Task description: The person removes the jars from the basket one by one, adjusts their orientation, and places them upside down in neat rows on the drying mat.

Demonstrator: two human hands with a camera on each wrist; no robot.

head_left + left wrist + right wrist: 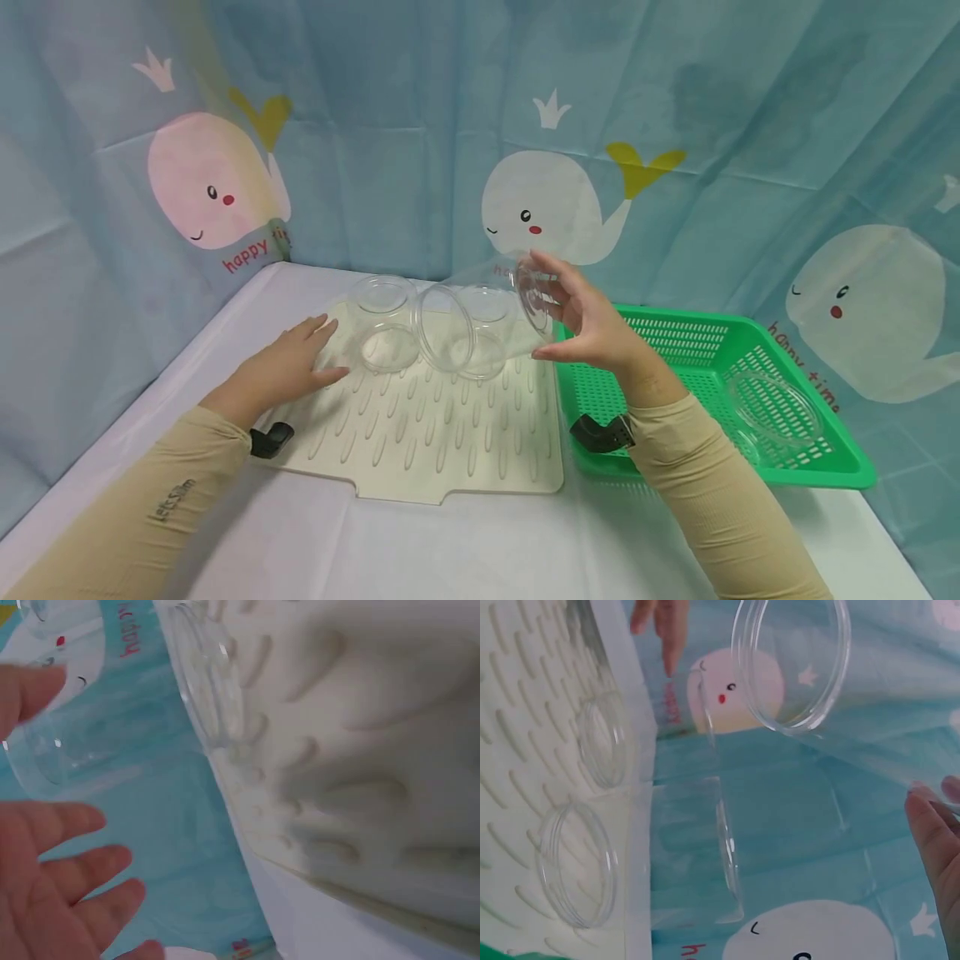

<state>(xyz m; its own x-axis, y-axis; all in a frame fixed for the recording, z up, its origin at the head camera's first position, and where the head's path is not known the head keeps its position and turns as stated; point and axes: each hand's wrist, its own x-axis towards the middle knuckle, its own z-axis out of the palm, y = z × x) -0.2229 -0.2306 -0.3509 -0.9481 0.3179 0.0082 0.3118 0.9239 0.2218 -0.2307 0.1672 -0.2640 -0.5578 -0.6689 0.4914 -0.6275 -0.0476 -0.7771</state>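
Observation:
My right hand [588,321] grips a clear cup [487,325] near its base, thumb below and fingers above. The cup is tipped on its side in the air, its rim toward the left. Two more clear cups stand upside down on a cream ribbed drainer board [420,450], the left cup [384,325] and the right cup [480,354], which shows partly through the held one. Over the board's left side, my left hand [288,362] has its fingers spread beside the left cup, holding nothing. In the left wrist view its fingers [82,870] are apart.
A green perforated basket [825,475] stands right of the board, with a clear cup [776,408] lying in it. Under everything is a white-covered table [480,550]. A blue curtain [375,183] with whale prints hangs behind and at the sides.

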